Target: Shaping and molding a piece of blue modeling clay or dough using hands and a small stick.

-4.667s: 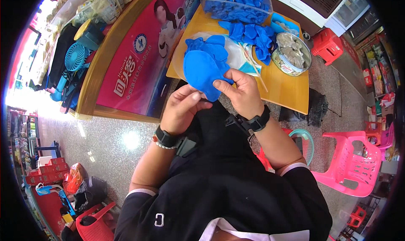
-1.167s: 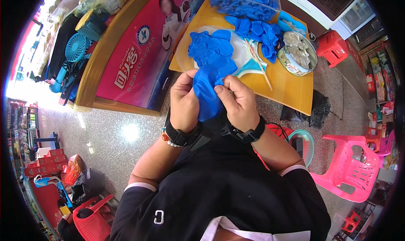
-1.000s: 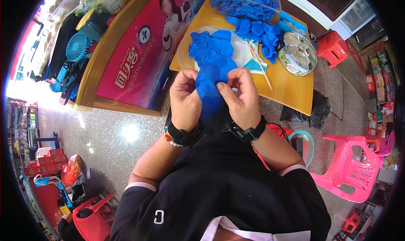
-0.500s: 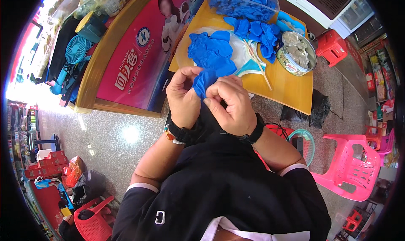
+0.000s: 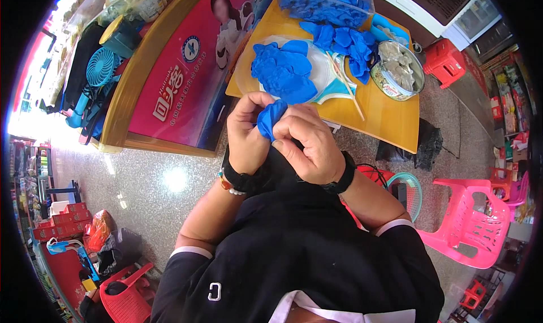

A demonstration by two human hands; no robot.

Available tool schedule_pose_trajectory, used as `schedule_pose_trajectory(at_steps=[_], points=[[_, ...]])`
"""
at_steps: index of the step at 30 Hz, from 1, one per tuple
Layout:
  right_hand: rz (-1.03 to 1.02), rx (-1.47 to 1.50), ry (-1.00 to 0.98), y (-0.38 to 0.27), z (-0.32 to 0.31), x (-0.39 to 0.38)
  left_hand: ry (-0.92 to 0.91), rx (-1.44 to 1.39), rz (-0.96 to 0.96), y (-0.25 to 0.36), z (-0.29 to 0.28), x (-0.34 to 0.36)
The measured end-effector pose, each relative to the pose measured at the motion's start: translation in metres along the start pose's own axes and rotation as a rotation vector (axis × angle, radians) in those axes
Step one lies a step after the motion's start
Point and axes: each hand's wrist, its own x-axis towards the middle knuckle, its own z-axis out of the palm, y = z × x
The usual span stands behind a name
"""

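Observation:
A small crumpled piece of blue fabric [image 5: 270,118] is pinched between my two hands, just off the near edge of the wooden table [image 5: 386,123]. My left hand [image 5: 244,132] is closed on its left side; my right hand [image 5: 307,146] grips it from the right with bent fingers and thumb. Beyond them a heap of blue pieces [image 5: 281,68] lies on a pale round sheet. To its right are another blue pile [image 5: 345,43], thin sticks [image 5: 352,98] and a round tin [image 5: 396,89] holding grayish wrinkled material.
A clear bin of blue pieces [image 5: 323,3] and a light blue container [image 5: 390,29] sit at the back. A counter [image 5: 161,85] with a fan [image 5: 102,66] stands left. A red stool [image 5: 444,63] and pink chair [image 5: 469,221] are at right, red boxes [image 5: 68,221] at lower left.
The blue piece, held broad and flat earlier, is now bunched smaller between my hands. My right hand has curled further inward over it since a second ago.

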Motion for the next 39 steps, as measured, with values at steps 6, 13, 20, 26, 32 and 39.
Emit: schedule_pose_trajectory(at_steps=[6,13,20,26,32,39], points=[[0.048,0.059,-0.01,-0.003,-0.002,-0.002,-0.161,-0.046,-0.011,0.005,-0.007,0.005],[0.045,0.098,-0.053,-0.002,-0.003,0.0,-0.117,-0.047,-0.028,0.006,0.0,0.001],[0.167,0.056,0.059,-0.009,0.001,0.003,0.029,0.427,0.249,-0.004,-0.007,0.01],[0.099,-0.054,0.12,0.005,0.001,0.003,0.058,0.423,0.226,-0.003,0.001,0.004],[0.216,-0.142,0.269,0.031,-0.008,0.005,-0.118,0.278,-0.002,0.013,0.008,-0.007],[0.242,0.13,0.205,0.026,-0.009,0.004,-0.178,-0.211,-0.309,0.008,-0.001,-0.003]])
